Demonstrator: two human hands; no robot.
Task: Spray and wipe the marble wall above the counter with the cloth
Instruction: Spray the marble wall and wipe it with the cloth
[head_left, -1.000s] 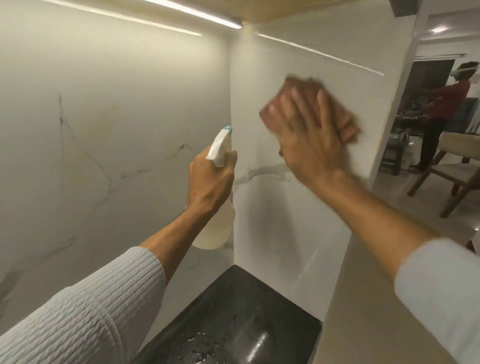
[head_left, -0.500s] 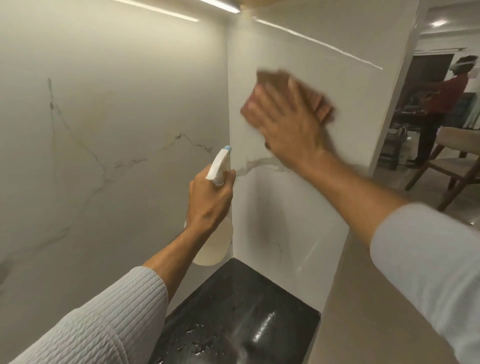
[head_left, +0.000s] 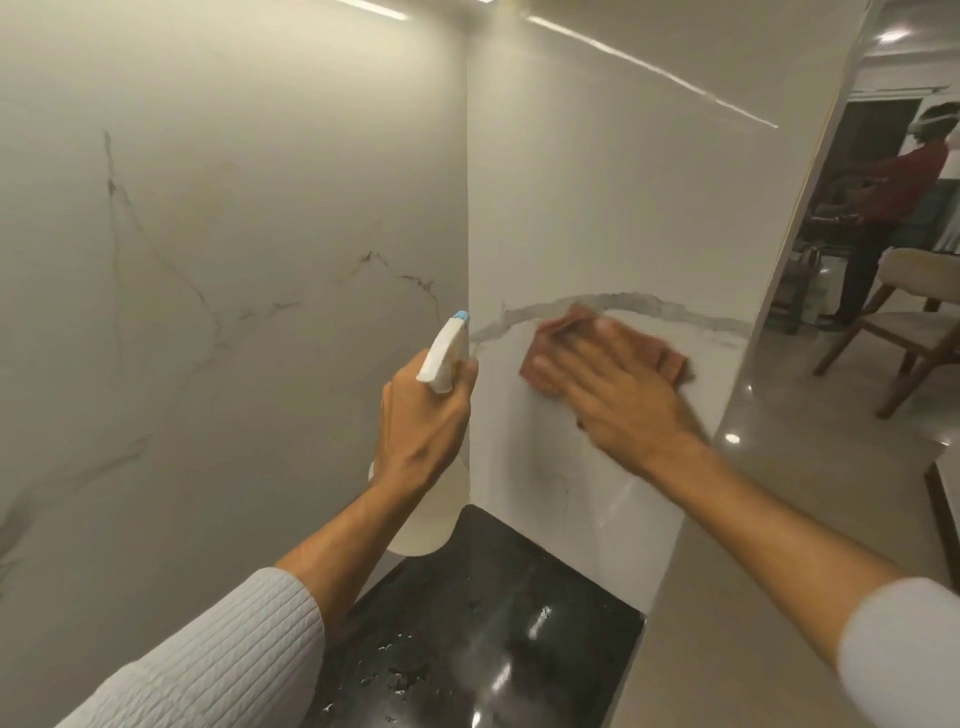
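Observation:
White marble with grey veins covers two walls that meet in a corner: a left wall (head_left: 218, 270) and a right side panel (head_left: 613, 197). My right hand (head_left: 623, 395) presses a reddish-brown cloth (head_left: 670, 356) flat against the side panel, just below a long grey vein. The cloth is mostly hidden under my fingers. My left hand (head_left: 421, 421) grips a white spray bottle (head_left: 445, 358) with a blue nozzle tip, held upright near the corner. The bottle's pale body (head_left: 426, 525) hangs below my fist.
A glossy black counter (head_left: 498, 623) with water droplets lies below the corner. The side panel ends at an edge on the right. Beyond it are a tiled floor (head_left: 810, 431), a wooden chair (head_left: 914, 332) and a person in red (head_left: 904, 192) standing.
My right hand has slid the cloth down the side panel from high up to the level of the grey vein. The spray bottle has sunk slightly and stays near the corner.

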